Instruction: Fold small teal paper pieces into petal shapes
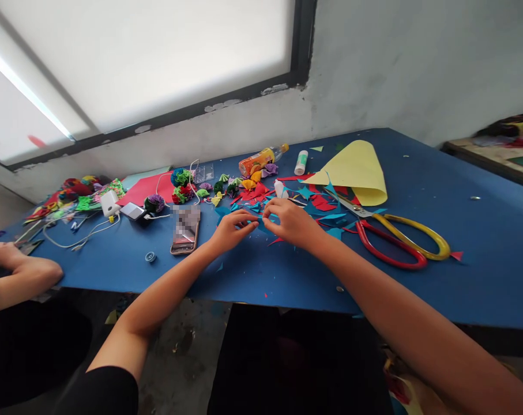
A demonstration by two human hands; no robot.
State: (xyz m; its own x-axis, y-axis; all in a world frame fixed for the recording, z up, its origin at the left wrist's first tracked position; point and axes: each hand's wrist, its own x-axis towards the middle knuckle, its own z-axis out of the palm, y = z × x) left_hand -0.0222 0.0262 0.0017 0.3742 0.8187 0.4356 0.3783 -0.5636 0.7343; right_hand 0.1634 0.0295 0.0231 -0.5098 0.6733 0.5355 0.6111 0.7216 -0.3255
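Note:
Above the blue table (252, 282), my left hand (235, 230) and my right hand (291, 222) meet fingertip to fingertip. Between them is a small piece of blue paper (263, 225), pinched by the fingers of both hands and largely hidden by them. Red and blue paper scraps (324, 202) lie scattered just behind and beside my hands. A small white glue bottle (281, 189) stands among the scraps behind my right hand. To the right rest scissors (395, 239) with one red and one yellow handle, blades pointing toward the scraps.
Yellow paper (356, 173) curls at the back right, near a glue stick (301, 162) and an orange drink bottle (263, 159). A phone (186, 230) lies left of my hands. Paper flowers (183, 184), a power bank (109, 203) and cables spread further left. Another person's arm (23, 274) rests at the left edge.

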